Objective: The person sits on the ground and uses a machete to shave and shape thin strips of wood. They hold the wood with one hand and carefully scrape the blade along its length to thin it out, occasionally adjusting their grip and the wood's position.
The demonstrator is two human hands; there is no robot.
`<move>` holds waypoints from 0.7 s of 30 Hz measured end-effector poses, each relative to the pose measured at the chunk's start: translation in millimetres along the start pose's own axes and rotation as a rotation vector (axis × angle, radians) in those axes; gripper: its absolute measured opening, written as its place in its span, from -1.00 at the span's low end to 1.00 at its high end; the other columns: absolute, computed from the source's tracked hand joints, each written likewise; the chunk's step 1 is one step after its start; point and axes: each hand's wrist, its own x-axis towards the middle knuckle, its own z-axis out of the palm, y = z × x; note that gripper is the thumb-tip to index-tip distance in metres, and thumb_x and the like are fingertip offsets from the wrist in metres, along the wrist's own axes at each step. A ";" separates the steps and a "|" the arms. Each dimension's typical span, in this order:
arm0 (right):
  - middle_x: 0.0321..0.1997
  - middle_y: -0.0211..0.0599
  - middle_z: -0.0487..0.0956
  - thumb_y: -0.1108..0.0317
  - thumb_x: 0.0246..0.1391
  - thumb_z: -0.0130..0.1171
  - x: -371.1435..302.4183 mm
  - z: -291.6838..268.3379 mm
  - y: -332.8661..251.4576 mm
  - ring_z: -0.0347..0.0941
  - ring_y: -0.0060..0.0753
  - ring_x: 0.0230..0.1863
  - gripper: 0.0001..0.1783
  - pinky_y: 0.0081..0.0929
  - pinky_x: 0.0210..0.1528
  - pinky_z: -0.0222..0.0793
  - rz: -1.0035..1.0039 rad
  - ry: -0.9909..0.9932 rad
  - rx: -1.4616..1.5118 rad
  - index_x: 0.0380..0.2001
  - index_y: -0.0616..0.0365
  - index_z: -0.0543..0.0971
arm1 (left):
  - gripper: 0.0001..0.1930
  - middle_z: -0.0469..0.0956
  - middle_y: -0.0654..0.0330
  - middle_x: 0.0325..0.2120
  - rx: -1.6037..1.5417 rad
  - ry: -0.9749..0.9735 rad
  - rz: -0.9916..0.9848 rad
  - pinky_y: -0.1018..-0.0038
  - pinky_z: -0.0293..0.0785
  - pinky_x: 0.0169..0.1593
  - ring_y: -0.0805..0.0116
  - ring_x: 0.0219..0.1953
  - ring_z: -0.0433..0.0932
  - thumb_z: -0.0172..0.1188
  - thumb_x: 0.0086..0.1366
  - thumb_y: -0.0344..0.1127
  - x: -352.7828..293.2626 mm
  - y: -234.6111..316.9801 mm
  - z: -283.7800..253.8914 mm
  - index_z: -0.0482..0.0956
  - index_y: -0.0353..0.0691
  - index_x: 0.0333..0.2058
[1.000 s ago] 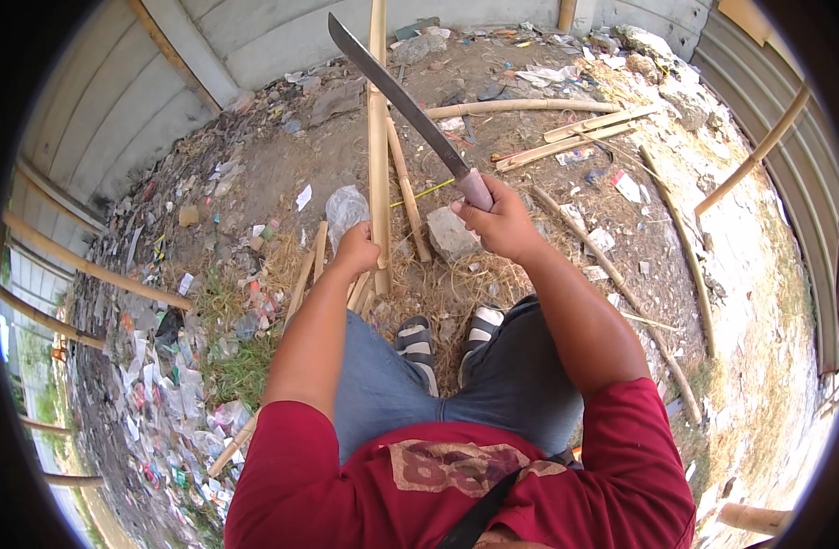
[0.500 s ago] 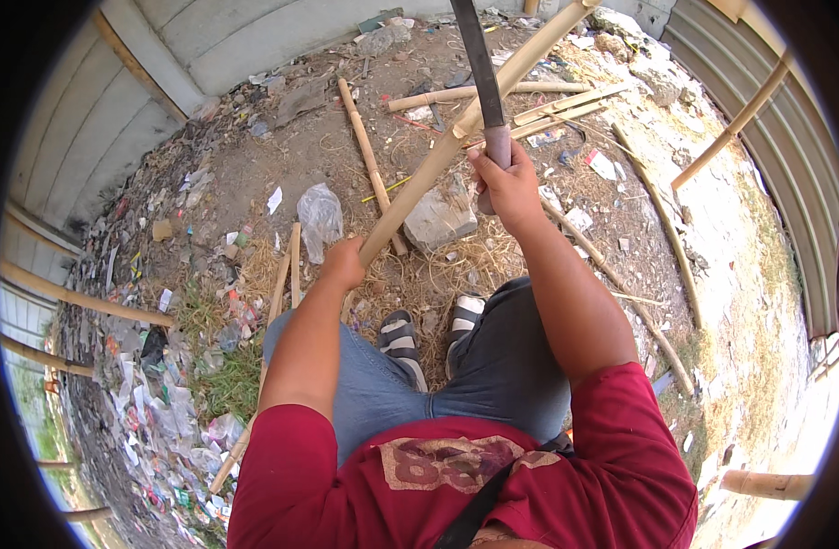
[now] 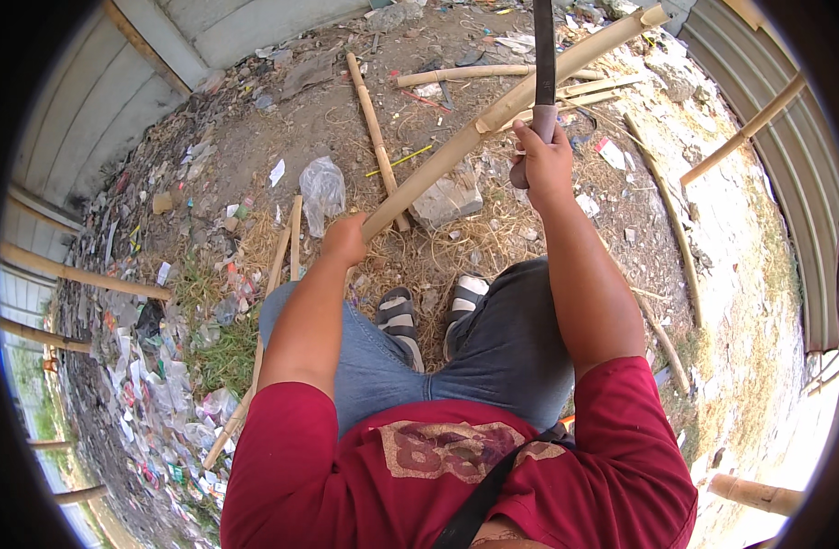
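A long pale bamboo pole (image 3: 443, 157) slants from lower left to upper right, its far end raised above the ground. My left hand (image 3: 345, 240) is closed round its near end. In my right hand (image 3: 548, 163) is the grey handle of a machete (image 3: 545, 57). Its long dark blade points away from me and crosses in front of the pole's far half. Whether blade and pole touch, I cannot tell. A grey stone block (image 3: 448, 200) lies on the ground under the pole, beyond my sandalled feet.
Bamboo pieces (image 3: 371, 128) lie about ahead, and a clear plastic bag (image 3: 322, 190) is left of the block. Litter (image 3: 154, 384) covers the ground at left. A concrete wall (image 3: 246, 32) stands behind, with a corrugated metal sheet (image 3: 767, 119) at right and a leaning pole (image 3: 744, 133) before it.
The pole's far end has swung to the right. My right hand has moved right and slightly away with the machete, whose blade now stands more upright in view. My left hand keeps its grip.
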 end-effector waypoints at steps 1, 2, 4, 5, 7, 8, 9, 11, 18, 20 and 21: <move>-0.46 -0.43 0.44 0.30 0.11 0.38 2.0 -1.5 1.0 0.36 -0.59 -0.54 -0.70 -0.55 -0.50 0.36 -0.004 -0.012 0.016 -0.24 0.16 0.47 | -0.54 0.65 -0.03 -0.20 -0.007 0.001 0.001 0.06 0.53 -0.03 -0.12 -0.09 0.61 0.30 0.04 -0.51 -0.4 0.5 -0.6 0.57 -0.01 -0.03; -0.46 -0.43 0.44 0.31 0.11 0.38 4.6 -4.1 2.6 0.35 -0.59 -0.54 -0.71 -0.55 -0.50 0.37 -0.008 -0.025 0.032 -0.24 0.16 0.47 | -0.55 0.65 -0.03 -0.20 -0.015 0.002 0.003 0.06 0.53 -0.03 -0.12 -0.09 0.61 0.29 0.04 -0.51 -0.4 1.0 -0.7 0.57 -0.02 -0.04; -0.46 -0.43 0.44 0.32 0.10 0.38 6.5 -7.5 3.2 0.35 -0.59 -0.53 -0.71 -0.55 -0.50 0.38 -0.016 -0.045 0.044 -0.24 0.16 0.47 | -0.56 0.65 -0.03 -0.21 -0.004 0.006 0.019 0.06 0.53 -0.03 -0.12 -0.09 0.61 0.28 0.05 -0.52 1.0 0.5 1.0 0.58 -0.02 -0.05; -0.46 -0.43 0.44 0.33 0.10 0.39 6.8 -8.1 2.6 0.36 -0.59 -0.53 -0.71 -0.54 -0.50 0.38 -0.020 -0.052 0.040 -0.24 0.16 0.48 | -0.57 0.65 -0.03 -0.21 0.001 0.008 0.026 0.06 0.53 -0.03 -0.12 -0.09 0.61 0.27 0.05 -0.52 1.6 -0.4 2.0 0.58 -0.02 -0.05; -0.47 -0.43 0.44 0.33 0.11 0.38 5.3 -7.2 0.1 0.36 -0.59 -0.53 -0.72 -0.55 -0.50 0.38 -0.030 -0.060 0.029 -0.25 0.17 0.48 | -0.57 0.65 -0.03 -0.19 0.021 0.000 0.029 0.07 0.53 -0.02 -0.12 -0.09 0.61 0.26 0.06 -0.53 2.4 -1.6 4.6 0.58 -0.02 -0.06; -0.48 -0.44 0.44 0.33 0.11 0.38 2.4 -5.6 -2.1 0.36 -0.59 -0.54 -0.72 -0.55 -0.50 0.38 -0.035 -0.061 0.022 -0.25 0.17 0.48 | -0.58 0.64 -0.02 -0.19 0.031 -0.004 0.030 0.07 0.53 -0.02 -0.11 -0.09 0.61 0.25 0.07 -0.53 2.6 -2.3 5.5 0.58 -0.02 -0.06; -0.49 -0.44 0.44 0.33 0.11 0.38 -0.2 -4.0 -3.3 0.36 -0.59 -0.54 -0.73 -0.55 -0.50 0.38 -0.041 -0.061 0.014 -0.25 0.17 0.49 | -0.58 0.64 -0.03 -0.16 0.030 -0.025 0.010 0.06 0.52 -0.02 -0.11 -0.07 0.60 0.23 0.08 -0.54 2.5 -3.3 5.8 0.57 -0.02 -0.06; -0.49 -0.45 0.46 0.33 0.11 0.38 -2.6 -4.3 -4.2 0.36 -0.60 -0.56 -0.74 -0.56 -0.51 0.36 -0.046 -0.068 -0.009 -0.26 0.17 0.50 | -0.59 0.62 -0.03 -0.12 0.026 -0.067 -0.024 0.03 0.50 -0.02 -0.10 -0.03 0.58 0.19 0.11 -0.56 2.8 -0.8 4.6 0.54 -0.03 -0.05; -0.44 -0.43 0.54 0.33 0.11 0.36 -9.8 16.0 4.9 0.39 -0.64 -0.56 -0.75 -0.59 -0.50 0.34 -0.116 -0.124 -0.067 -0.22 0.19 0.56 | -0.31 0.47 -0.07 0.15 -0.233 0.055 0.242 0.15 0.37 0.26 -0.06 0.23 0.43 0.37 0.12 -0.32 10.6 14.9 -6.6 0.36 -0.15 0.25; -0.43 -0.42 0.55 0.33 0.11 0.36 -12.6 17.7 5.4 0.40 -0.63 -0.54 -0.75 -0.57 -0.49 0.33 -0.178 -0.146 -0.173 -0.21 0.19 0.56 | -0.21 0.43 -0.07 0.20 -0.366 0.127 0.314 0.18 0.31 0.32 -0.05 0.29 0.37 0.41 0.10 -0.26 5.6 66.9 -45.8 0.29 -0.21 0.30; -0.43 -0.43 0.55 0.33 0.10 0.37 -11.8 19.1 11.5 0.40 -0.62 -0.53 -0.74 -0.56 -0.47 0.34 -0.232 -0.167 -0.229 -0.21 0.20 0.55 | -0.22 0.40 -0.09 0.22 -0.370 0.142 0.362 0.18 0.30 0.33 -0.07 0.29 0.36 0.40 0.11 -0.24 4.3 83.8 -61.5 0.29 -0.19 0.30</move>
